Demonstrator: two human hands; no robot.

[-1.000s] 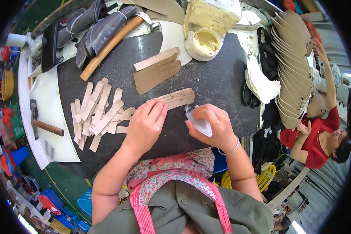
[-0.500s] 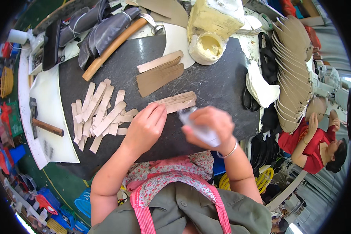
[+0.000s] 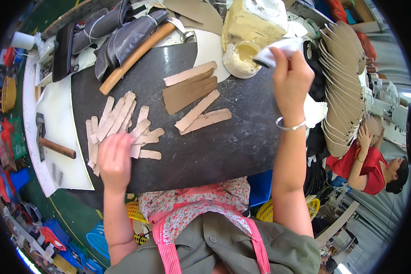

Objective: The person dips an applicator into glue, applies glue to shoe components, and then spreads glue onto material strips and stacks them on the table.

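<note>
White applicator point(image 3: 288, 44): clamped in right hand point(image 3: 294, 80), long axis slanting from far right to near left, dark tip point(image 3: 260, 62) at right edge of round cup point(image 3: 239, 73). Inside: pale yellow paste point(image 3: 245, 51). Well apart, over tan strips point(image 3: 118, 118): left hand point(image 3: 115, 157), fingers blurred; impossible to tell whether clamped on a strip.

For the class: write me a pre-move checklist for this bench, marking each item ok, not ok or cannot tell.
1. White tool held in right hand: ok.
2. Tool's dark tip near the round pot: ok.
3. Strip gripped from the loose pile by left hand: cannot tell, fingers blurred.
4. Two central strips parallel: not ok, they spread into a V.
5. Hammer by the grey bundle clear of both hands: ok.
</note>
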